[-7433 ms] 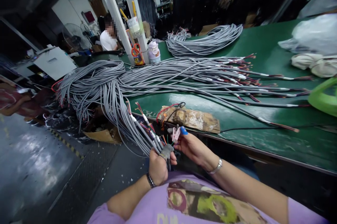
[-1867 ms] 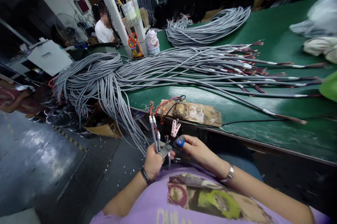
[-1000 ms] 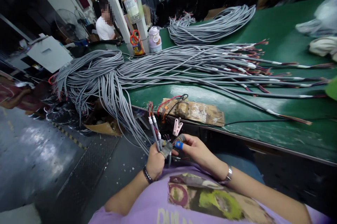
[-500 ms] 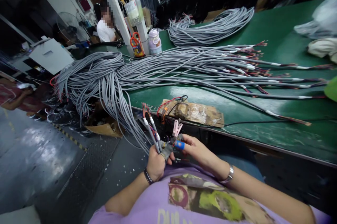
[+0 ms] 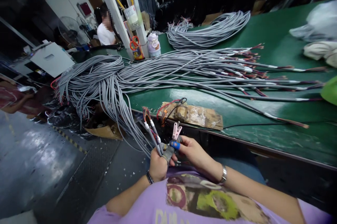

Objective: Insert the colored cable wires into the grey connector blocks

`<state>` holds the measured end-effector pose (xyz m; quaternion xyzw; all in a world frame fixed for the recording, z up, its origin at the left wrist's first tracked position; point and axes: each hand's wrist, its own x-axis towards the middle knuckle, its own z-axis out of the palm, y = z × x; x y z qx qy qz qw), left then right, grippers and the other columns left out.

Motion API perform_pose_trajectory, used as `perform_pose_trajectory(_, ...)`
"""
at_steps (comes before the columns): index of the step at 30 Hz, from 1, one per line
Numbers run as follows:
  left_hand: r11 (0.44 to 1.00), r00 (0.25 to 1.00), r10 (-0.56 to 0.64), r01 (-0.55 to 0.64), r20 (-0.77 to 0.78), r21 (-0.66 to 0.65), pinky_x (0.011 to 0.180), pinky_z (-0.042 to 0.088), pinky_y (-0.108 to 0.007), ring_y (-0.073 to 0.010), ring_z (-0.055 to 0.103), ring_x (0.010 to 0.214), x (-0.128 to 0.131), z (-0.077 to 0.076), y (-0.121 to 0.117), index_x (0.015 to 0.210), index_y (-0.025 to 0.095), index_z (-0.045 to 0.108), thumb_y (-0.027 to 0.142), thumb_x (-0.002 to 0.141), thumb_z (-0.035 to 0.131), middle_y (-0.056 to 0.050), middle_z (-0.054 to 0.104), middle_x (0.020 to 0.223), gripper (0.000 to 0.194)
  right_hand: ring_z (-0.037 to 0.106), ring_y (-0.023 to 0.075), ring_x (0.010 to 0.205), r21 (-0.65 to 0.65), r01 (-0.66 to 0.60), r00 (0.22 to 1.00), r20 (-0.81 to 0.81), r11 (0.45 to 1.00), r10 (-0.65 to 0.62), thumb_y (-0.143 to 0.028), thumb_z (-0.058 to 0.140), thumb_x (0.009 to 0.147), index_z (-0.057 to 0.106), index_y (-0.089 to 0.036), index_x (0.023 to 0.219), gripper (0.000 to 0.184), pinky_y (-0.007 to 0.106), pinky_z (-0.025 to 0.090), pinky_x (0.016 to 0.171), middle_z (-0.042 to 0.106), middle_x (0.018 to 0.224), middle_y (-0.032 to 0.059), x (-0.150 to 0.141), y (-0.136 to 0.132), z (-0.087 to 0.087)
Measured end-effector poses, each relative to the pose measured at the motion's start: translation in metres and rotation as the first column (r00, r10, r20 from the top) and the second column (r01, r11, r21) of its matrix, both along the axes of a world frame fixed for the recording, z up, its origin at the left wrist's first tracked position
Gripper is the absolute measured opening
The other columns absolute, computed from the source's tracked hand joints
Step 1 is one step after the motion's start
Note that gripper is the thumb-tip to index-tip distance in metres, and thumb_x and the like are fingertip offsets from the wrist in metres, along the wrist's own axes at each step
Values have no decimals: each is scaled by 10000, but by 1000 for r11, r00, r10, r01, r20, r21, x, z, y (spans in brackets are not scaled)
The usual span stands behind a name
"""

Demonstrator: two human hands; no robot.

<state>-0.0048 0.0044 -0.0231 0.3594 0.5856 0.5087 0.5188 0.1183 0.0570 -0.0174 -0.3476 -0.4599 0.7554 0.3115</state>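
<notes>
My left hand [image 5: 158, 167], its thumb wrapped in grey, is closed around several grey cables [image 5: 150, 134]. Their white-banded ends, with red and dark inner wires [image 5: 146, 112] bared, stick up above the fist. My right hand [image 5: 194, 151] has blue tape on one fingertip and pinches close against the left thumb. What sits between those fingertips is too small and covered to name. Just above them a pink clothes peg [image 5: 176, 131] points upward; what it is clipped to cannot be made out.
On the green table [image 5: 284, 111] lies a large spread of grey cables [image 5: 168, 66], with another coil [image 5: 207, 32] behind. A worn wooden block [image 5: 201, 115] sits at the near edge. Orange-handled scissors [image 5: 134, 42] stand by a post. A person in white [image 5: 104, 33] sits farther back.
My right fingers have shifted slightly, and the blue-taped fingertip now presses nearer the left thumb. My left hand keeps its hold on the cables. The view has tilted a little.
</notes>
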Motion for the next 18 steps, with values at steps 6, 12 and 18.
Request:
perform_pose_trajectory(6,1000,1000,4,-5,16,7,397,299,-187,-67,439,365,-5,-9,2,560,142,586,465,771,630,-3,558,440,388,452,101,432,-32,-27,999,-17,999,27,-597,635,701,488,-185,754,440,248,260,468,550,474,-33,-4,2,-1)
perform_pose_trajectory(12,999,998,31,-32,48,20,397,308,-186,-60,424,359,-5,-3,3,557,146,585,465,752,649,0,574,462,379,420,88,459,-25,-5,1000,18,1000,5,-553,684,668,514,-175,740,421,247,283,483,544,497,-38,0,4,-3)
perform_pose_trajectory(18,996,995,85,-84,47,-19,398,305,-191,-63,418,357,-4,-2,-1,555,152,561,477,734,654,10,553,443,383,365,75,454,-36,48,995,89,998,-44,-513,722,634,524,-178,672,391,243,268,468,483,486,-59,1,1,-2)
